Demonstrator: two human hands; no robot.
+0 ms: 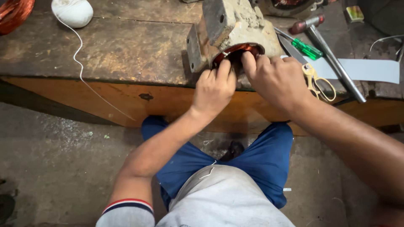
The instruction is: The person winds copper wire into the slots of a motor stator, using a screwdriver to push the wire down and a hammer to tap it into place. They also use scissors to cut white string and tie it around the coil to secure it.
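A worn metal housing (235,29) stands at the front edge of the counter (118,50), its round opening facing the person. Inside the opening sits a copper coil (235,51), its reddish windings showing along the upper rim; the rest is hidden by fingers.

The left hand (214,88) is curled, fingertips pressed into the lower left of the opening and touching the coil. The right hand (277,80) is curled too, its index finger pushed against the coil at the right side of the opening. Whether either hand pinches anything small cannot be told. The two hands are just beside each other, nearly touching.

Just right of the right hand lie yellow-handled scissors (317,82), a green-handled screwdriver (305,48), a hammer (332,54) and a white paper strip (362,69). A ball of white string (73,11) sits at the far left, its thread (82,63) trailing over the counter edge.
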